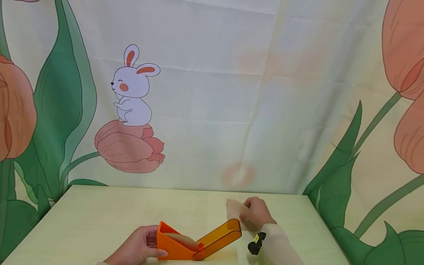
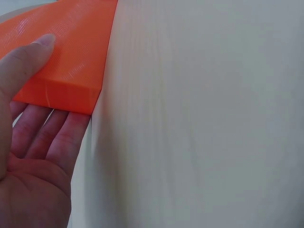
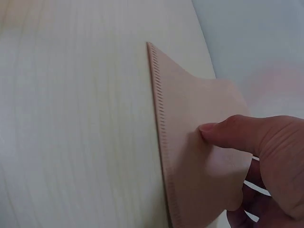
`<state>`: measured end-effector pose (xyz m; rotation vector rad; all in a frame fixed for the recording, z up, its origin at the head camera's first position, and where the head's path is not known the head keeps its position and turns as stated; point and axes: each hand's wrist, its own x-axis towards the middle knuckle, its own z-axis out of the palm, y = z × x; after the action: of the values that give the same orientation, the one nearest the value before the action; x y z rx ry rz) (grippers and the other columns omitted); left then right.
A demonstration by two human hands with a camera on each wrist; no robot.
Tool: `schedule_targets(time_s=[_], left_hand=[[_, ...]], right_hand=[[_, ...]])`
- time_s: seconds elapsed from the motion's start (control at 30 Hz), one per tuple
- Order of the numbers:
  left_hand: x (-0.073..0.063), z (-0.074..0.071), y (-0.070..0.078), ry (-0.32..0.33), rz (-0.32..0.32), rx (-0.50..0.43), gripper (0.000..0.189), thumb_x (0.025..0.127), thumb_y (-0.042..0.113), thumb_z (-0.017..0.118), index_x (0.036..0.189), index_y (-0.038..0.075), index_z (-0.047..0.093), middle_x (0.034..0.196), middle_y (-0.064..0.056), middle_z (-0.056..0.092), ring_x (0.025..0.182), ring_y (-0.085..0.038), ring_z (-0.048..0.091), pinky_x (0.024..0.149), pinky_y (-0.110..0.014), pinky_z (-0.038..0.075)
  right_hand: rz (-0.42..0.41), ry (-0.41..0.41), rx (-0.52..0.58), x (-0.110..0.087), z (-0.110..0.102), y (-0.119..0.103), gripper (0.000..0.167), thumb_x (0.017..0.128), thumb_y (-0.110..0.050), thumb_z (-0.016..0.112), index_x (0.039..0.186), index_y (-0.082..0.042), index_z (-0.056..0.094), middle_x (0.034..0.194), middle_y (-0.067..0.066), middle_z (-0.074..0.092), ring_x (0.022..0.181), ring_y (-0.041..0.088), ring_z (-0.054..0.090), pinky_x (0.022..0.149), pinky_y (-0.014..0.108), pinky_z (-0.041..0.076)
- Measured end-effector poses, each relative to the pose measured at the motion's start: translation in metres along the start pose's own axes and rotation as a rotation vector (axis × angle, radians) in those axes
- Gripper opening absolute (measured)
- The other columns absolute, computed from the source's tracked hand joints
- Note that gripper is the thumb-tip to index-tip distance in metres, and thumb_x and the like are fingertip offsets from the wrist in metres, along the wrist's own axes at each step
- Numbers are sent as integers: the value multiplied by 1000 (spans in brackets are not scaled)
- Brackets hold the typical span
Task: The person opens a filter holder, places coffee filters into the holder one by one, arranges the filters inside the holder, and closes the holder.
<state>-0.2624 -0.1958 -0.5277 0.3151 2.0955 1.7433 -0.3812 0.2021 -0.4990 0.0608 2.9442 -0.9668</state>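
Note:
My left hand (image 1: 140,244) grips the closed end of an orange filter box (image 1: 175,253), thumb on its near side and the other fingers behind. The box's amber see-through lid (image 1: 220,237) is swung open to the right, and brown paper (image 1: 181,239) shows inside. In the left wrist view the thumb presses the ridged orange wall (image 2: 71,57). Beyond the lid, my right hand (image 1: 259,213) pinches a brown paper coffee filter (image 3: 185,104) close to the table. A crimped seam runs along one edge of the filter. The right fingers behind the paper are partly hidden.
Both hands work over a pale wood-grain table (image 1: 109,209). A fabric backdrop (image 1: 205,110) printed with tulips and a rabbit hangs behind its far edge. A small black and yellow device (image 1: 256,243) sits at the right wrist.

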Motion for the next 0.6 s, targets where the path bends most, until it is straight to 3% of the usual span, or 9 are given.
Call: schedule_targets(time_s=[0.17,0.37,0.5,0.6], left_hand=[[0,1,1,4,-5,1,57,82,19,86,132,4,63,124,-9,73,106,-24,71,95,-36,61],[0,1,1,4,3,-13,57,83,18,86,132,3,63,124,-10,73,107,-24,71,94,-35,61],[0,1,1,10,1,-10,57,83,18,86,132,3,63,123,-10,73,106,-24,71,93,-35,61],[-1,1,2,16,-7,-2,57,83,18,86,132,2,63,123,-9,73,106,-23,71,93,-36,61]], right_hand=[[-2,-18,44,-4,-13,-1,6,87,-14,72,91,-11,73,93,5,66,87,24,56,72,35,51],[-86,-67,114,14,-29,8,9,85,-22,82,84,-13,78,84,0,66,79,20,55,66,31,49],[-133,-117,184,11,-41,2,11,84,-20,84,80,-12,78,74,-2,62,72,18,53,61,29,46],[-171,-130,195,7,-49,-5,10,83,-21,85,82,-12,80,75,-2,65,71,17,55,62,28,48]])
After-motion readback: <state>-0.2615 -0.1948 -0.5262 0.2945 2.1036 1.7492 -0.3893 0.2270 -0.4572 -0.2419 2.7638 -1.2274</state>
